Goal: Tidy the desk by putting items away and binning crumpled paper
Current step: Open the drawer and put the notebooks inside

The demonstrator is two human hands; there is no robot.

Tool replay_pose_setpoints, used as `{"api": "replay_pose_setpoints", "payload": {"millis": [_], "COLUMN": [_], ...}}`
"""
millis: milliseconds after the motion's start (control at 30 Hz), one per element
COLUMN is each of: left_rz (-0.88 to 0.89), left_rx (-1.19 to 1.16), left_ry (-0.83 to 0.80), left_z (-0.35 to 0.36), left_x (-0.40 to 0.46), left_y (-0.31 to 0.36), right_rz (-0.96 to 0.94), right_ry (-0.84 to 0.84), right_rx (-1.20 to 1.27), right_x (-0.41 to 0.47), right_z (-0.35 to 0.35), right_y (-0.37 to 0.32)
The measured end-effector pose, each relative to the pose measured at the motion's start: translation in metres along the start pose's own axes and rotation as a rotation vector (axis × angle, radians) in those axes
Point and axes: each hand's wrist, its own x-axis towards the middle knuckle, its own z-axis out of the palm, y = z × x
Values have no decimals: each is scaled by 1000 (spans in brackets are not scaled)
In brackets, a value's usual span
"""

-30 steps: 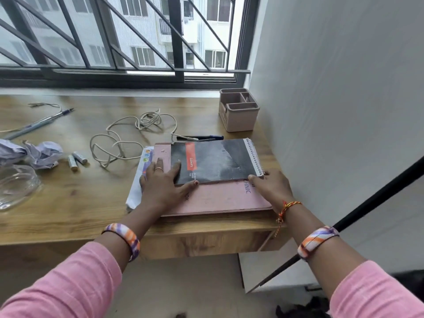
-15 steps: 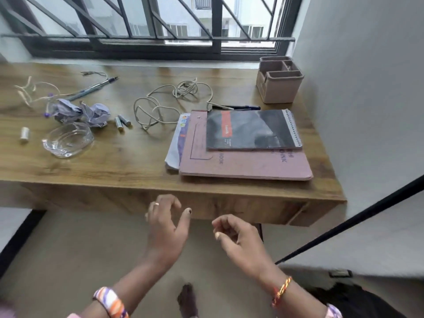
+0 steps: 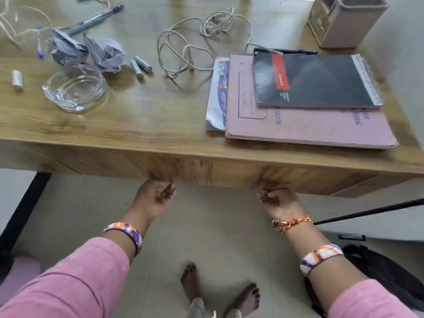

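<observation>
Two crumpled paper balls (image 3: pixel 66 48) (image 3: pixel 105 53) lie at the desk's back left, behind a glass bowl (image 3: pixel 75 88). A black spiral notebook (image 3: pixel 314 81) sits on a pink book (image 3: pixel 298 127) and a white booklet (image 3: pixel 216 99) at the right. My left hand (image 3: pixel 156 196) and my right hand (image 3: pixel 277 198) are below the desk's front. Their curled fingers hook under the lower edge of the wooden drawer fronts (image 3: pixel 229 171), one hand on each side of the seam. The fingertips are hidden under the wood.
A tangled cable (image 3: pixel 195 42), two batteries (image 3: pixel 140 66), a third battery (image 3: pixel 17 79) and a pen (image 3: pixel 96 18) lie on the desk. A beige organiser (image 3: pixel 344 21) stands at the back right. A black bag (image 3: pixel 390 271) and a slanted black pole (image 3: pixel 367 212) are at the floor's right.
Both hands left the book stack, dropped below the desk edge, and now hook under the drawer fronts. The view has tilted down toward the floor.
</observation>
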Motion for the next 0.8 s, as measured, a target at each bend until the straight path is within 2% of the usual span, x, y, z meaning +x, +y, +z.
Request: {"api": "replay_pose_setpoints", "payload": {"millis": [200,467,533,567,633,700,733,800], "left_rz": [-53,-70,-36,-24,-58,-55,31,447], "left_rx": [-53,-8,89,215,623,1110,1307,1568], "left_ry": [-137,-7,24,20,-51,-264,-396,-674], "left_z": [-8,-23,-29,-33,-33,-23,-15,0], "left_x": [-3,-4,-7,-10,-25,-52,-70,-105], "left_y": [8,-13,-22,-26,-36,-42,-42,-40], "right_rz": [-5,5,-7,3,65,78,45,-174], "right_ry": [-59,-24,-28,-29,-11,-35,-78,-200], "right_rx": [86,232,223,186,1,-383,-658,-1286], "right_x": [-4,-8,-13,-18,-31,-57,-73,-104], "right_z": [-13,-19,-20,-21,-20,-12,-8,-6], "right_y": [5,32,45,52,65,69,68,60]}}
